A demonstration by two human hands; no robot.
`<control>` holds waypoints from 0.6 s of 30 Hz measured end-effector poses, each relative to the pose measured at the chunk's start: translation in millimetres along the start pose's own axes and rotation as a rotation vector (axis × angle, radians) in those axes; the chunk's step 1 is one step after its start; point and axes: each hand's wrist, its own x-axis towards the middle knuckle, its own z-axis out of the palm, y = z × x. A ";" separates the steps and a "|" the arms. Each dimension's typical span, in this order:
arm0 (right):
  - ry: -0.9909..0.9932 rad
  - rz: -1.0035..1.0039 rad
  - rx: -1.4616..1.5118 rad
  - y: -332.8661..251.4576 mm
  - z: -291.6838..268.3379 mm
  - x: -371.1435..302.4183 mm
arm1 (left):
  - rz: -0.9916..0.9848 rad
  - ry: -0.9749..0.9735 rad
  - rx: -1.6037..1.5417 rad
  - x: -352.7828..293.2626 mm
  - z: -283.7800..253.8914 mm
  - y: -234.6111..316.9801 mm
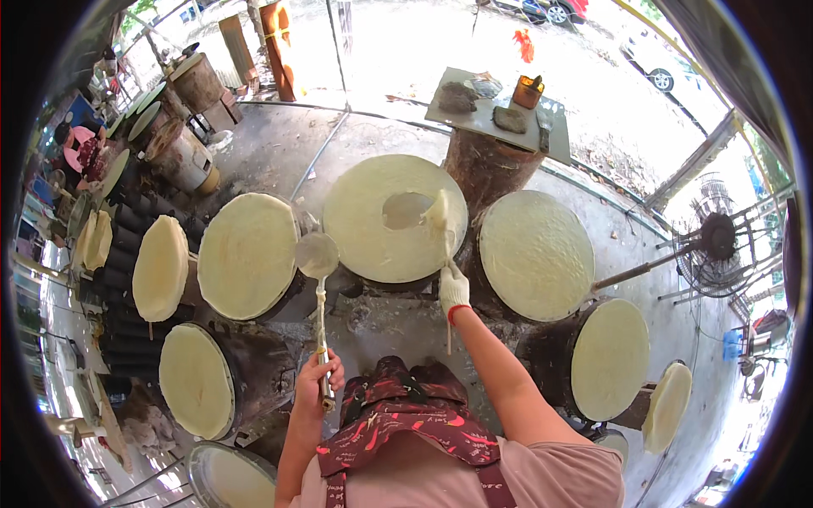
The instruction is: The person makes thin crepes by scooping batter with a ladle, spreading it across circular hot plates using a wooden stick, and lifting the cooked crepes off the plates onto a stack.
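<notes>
My left hand (319, 373), bare, is closed round the handle of a long metal ladle (317, 255). The ladle's round bowl, coated with pale batter, hangs beside the left edge of the middle round griddle. My right hand (455, 288), in a white knit glove with a red cuff, grips the thin handle of a batter-coated spreader (439, 215). Its head lies over the pale yellow batter layer (364, 229) on that griddle, just right of a bare patch (405, 211). Whether the head touches the batter I cannot tell.
More round griddles with pale sheets ring me: left (247, 256), lower left (196, 381), right (536, 255) and lower right (610, 360). A board (517, 127) with cloths and a tin stands on a drum at the back. A fan (718, 237) stands right, rusty drums (180, 152) far left.
</notes>
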 end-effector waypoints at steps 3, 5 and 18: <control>-0.142 -0.065 -0.186 -20.4 -5.8 26.0 | -0.034 -0.008 -0.023 5.4 -4.0 1.2; -0.090 -0.228 -0.253 -36.6 -18.2 27.1 | -0.047 -0.003 0.001 7.9 0.0 0.9; -0.301 -0.233 -0.501 -45.5 -27.9 84.1 | -0.161 0.040 -0.021 17.0 33.3 -28.9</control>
